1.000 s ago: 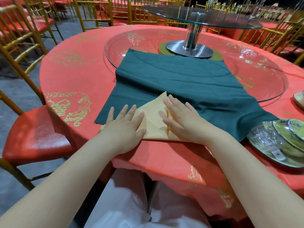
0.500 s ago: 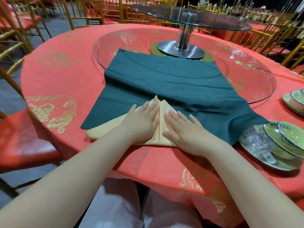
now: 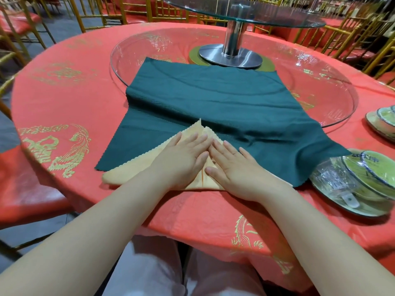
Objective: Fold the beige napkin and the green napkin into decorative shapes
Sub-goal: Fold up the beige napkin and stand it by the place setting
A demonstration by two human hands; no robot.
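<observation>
Under both flat, released hands, left (image 3: 181,159) and right (image 3: 237,167), lay the soft beige cloth napkin (image 3: 132,169), limp, light, likely best pinched at its corners.

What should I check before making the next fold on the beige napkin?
1. Beige cloth napkin lies flat on the dark green cloth napkin: ok.
2. Left hand and right hand both press it, palms down: ok.
3. Two folded flaps meet at a centre seam, forming a point away from the person: ok.
4. Left corner tucked in like the right: not ok, it trails out flat.
5. Wrapped green plates clear of the fold area: ok.
6. Green napkin folded: not ok, spread open.
</observation>
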